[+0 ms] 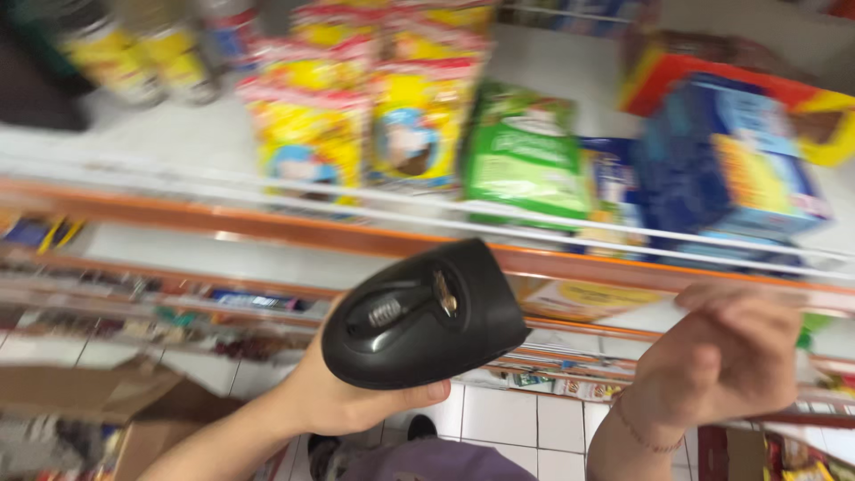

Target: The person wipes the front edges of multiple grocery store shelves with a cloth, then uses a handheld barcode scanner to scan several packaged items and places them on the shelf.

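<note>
A white store shelf [178, 142] with an orange front edge is being faced from below, its wire rail [623, 233] running across the view, everything blurred by movement. Yellow snack bags [312, 134] are being kept at the left of it, a green packet [521, 156] in the middle, and blue boxes [726, 165] at the right, tilted. Lower down, a black handheld barcode scanner [423, 316] is being gripped from beneath by the left hand [343, 401], fingers closed around its handle, head raised toward the shelf. The right hand [726, 352] is being held loosely curled at the shelf's front edge, apparently with nothing in it, though whether the rail is being touched cannot be told. A scanning pass along the shelf appears to be in hand; steadying the scanner's head on one package would be called for next.
</note>
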